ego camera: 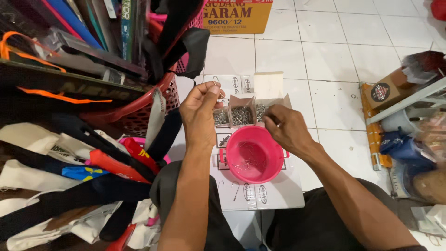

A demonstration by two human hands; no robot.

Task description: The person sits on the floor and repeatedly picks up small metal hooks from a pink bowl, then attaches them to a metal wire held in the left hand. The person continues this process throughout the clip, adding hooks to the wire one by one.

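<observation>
My left hand [200, 111] is raised above the small boxes, its thumb and fingers pinched on a thin metal hook [219, 90]. My right hand [286, 128] reaches into the rightmost of three small open cardboard boxes [241, 116] filled with tiny metal hooks, fingers closed among them. A pink plastic bowl [253, 153] sits just below the boxes, between my forearms, with several loose hooks in its bottom. All of this rests on flat white packets [274, 193] on the tiled floor. Two loose hooks [234, 189] lie on a packet near my left arm.
A red plastic basket [134, 111] of long packaged goods stands at the left, with black, white and coloured cloth bags [88, 172] piled beside it. A yellow carton [237, 16] sits at the back. Boxes, a brush and blue packets [404, 135] crowd the right edge.
</observation>
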